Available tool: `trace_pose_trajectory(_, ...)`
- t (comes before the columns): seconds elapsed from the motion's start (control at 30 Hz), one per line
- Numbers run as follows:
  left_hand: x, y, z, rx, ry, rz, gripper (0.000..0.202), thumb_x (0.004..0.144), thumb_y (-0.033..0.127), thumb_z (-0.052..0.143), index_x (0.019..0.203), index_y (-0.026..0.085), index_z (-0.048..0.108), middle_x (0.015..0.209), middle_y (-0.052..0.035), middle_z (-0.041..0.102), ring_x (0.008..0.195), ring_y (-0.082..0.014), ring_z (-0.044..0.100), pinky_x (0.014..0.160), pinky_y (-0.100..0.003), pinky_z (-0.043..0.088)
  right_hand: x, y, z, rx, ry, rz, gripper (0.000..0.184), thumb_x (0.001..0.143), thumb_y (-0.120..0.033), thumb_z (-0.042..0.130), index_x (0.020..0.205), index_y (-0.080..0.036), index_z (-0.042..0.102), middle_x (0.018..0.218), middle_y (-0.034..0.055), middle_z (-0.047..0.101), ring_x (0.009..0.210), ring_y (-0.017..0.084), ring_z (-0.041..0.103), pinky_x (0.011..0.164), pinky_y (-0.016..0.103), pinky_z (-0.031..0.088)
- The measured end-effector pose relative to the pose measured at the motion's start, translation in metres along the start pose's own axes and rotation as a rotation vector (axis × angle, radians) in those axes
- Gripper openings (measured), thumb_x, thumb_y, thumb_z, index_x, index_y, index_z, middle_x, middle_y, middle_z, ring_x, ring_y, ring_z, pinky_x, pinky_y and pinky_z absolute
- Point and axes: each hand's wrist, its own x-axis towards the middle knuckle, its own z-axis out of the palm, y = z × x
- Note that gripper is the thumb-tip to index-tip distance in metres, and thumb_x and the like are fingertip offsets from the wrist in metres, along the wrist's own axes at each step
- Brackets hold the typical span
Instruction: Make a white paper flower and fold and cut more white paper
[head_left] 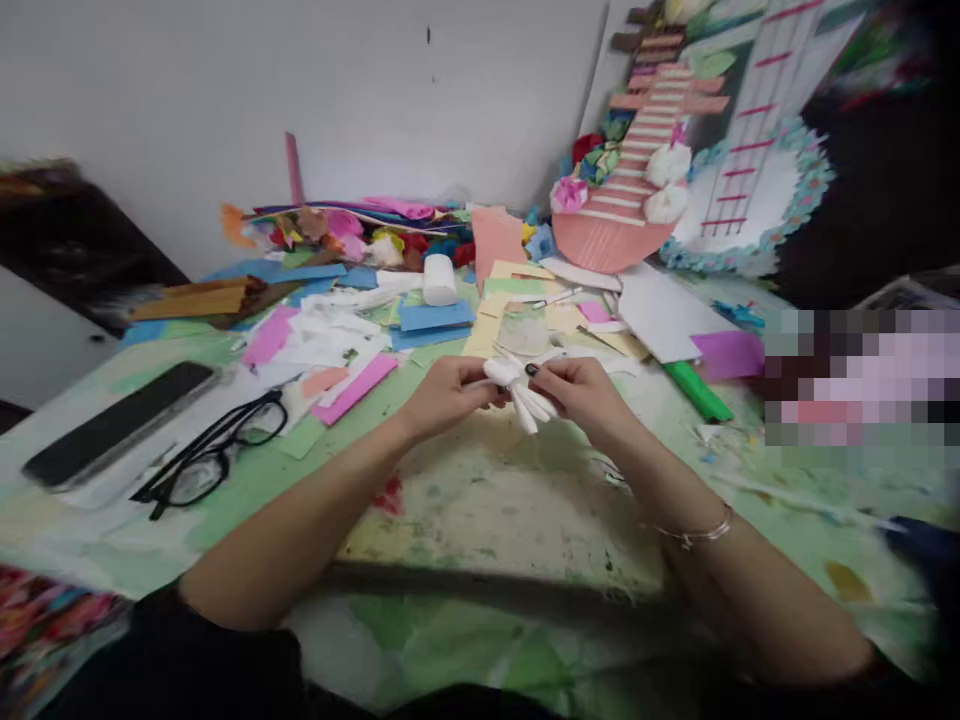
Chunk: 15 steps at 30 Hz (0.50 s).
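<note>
Both my hands meet over the middle of the green, paint-stained table. My left hand and my right hand are closed in pinches on a small white paper piece made of several folded strips that fan out downward between my fingers. The piece hangs a little above the table. A thin bracelet sits on my right wrist.
Black glasses and a long black strip lie at the left. Coloured paper scraps, a white roll and a green marker lie beyond my hands. A pink paper craft board leans at the back right.
</note>
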Motion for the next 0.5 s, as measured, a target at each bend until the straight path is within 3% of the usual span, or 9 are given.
trace_pose_trajectory(0.13, 0.001, -0.001, 0.003, 0.037, -0.051, 0.002, 0.021, 0.080, 0.027, 0.056, 0.074, 0.011, 0.068, 0.080, -0.0084, 0.072, 0.076, -0.0170, 0.067, 0.074, -0.027, 0.051, -0.001, 0.003, 0.000, -0.068, 0.000, -0.041, 0.038, 0.076, -0.047, 0.058, 0.054, -0.016, 0.056, 0.044, -0.0051, 0.040, 0.042, 0.006, 0.029, 0.044, 0.025, 0.019)
trace_pose_trajectory(0.3, -0.001, 0.003, 0.008, -0.058, -0.095, -0.030, 0.026, 0.084, 0.030, 0.052, 0.073, 0.011, 0.066, 0.071, -0.0061, 0.069, 0.064, -0.0138, 0.065, 0.064, -0.024, 0.050, -0.002, 0.006, 0.001, -0.165, 0.041, -0.101, 0.040, 0.080, -0.048, 0.057, 0.062, -0.013, 0.064, 0.050, -0.0022, 0.045, 0.049, 0.008, 0.032, 0.047, 0.024, 0.021)
trace_pose_trajectory(0.5, 0.001, 0.003, 0.011, -0.136, 0.024, 0.061, 0.016, 0.075, 0.027, 0.065, 0.072, 0.012, 0.063, 0.070, -0.0025, 0.064, 0.062, -0.0115, 0.062, 0.058, -0.020, 0.049, -0.005, 0.003, 0.002, -0.226, 0.079, -0.175, 0.038, 0.082, -0.045, 0.058, 0.067, -0.012, 0.071, 0.052, -0.0010, 0.047, 0.051, 0.008, 0.034, 0.048, 0.025, 0.022)
